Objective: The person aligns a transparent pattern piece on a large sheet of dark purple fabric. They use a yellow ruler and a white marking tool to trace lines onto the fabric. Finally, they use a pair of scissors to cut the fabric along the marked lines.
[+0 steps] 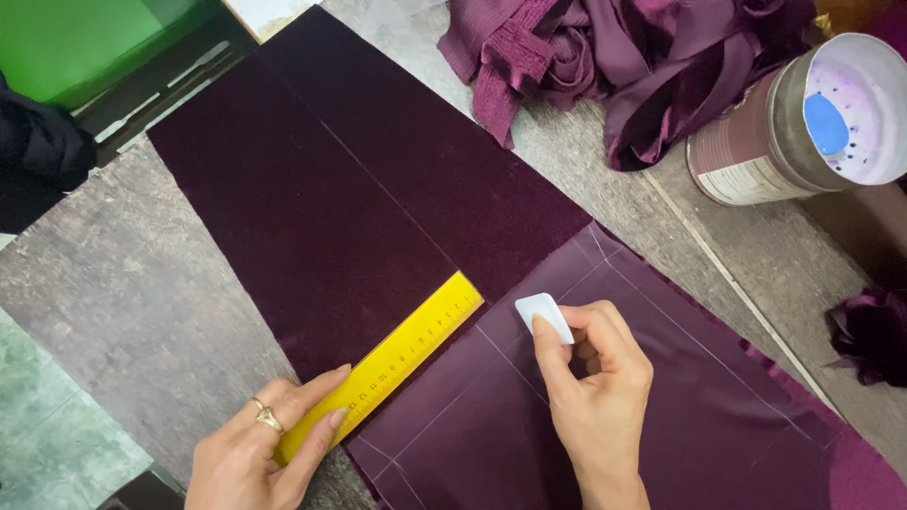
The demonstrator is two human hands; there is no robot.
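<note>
While the left hand (255, 444) lies flat with fingers pressed on a yellow ruler (397, 354), the right hand (590, 382) pinches a white piece of chalk (542, 314) against the purple cloth (680, 416). The ruler lies across dark velvet (312, 198) on the grey surface (123, 302), a tin (756, 142) well apart.
</note>
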